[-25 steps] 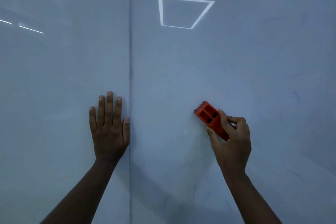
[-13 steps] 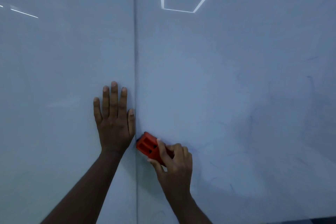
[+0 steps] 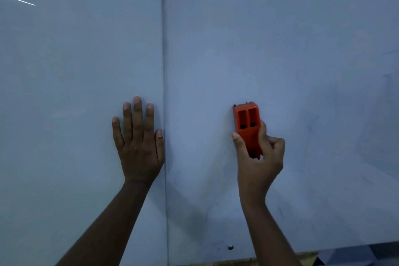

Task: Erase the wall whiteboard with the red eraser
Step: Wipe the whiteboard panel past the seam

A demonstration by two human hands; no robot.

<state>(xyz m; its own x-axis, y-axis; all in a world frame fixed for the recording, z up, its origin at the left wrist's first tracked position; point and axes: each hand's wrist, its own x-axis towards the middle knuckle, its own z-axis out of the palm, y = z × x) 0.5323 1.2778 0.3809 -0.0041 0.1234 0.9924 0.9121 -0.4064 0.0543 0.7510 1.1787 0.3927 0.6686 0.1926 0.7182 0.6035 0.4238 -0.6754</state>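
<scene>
I keep my right hand [image 3: 259, 157] curled round the eraser [image 3: 247, 127], flat on the whiteboard [image 3: 302, 71]; left hand [image 3: 138, 144] braces, fingers straight; I'd wipe right, toward faint marks.

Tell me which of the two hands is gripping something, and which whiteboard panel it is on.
The right hand grips the red eraser, on the whiteboard panel right of the vertical seam. The left hand lies flat, fingers straight, on the other panel, holding nothing.

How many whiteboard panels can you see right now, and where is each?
2. The left panel lies under the flat left hand; the right panel, past the vertical seam, has the red eraser against it. Others may lie outside the frame.
</scene>
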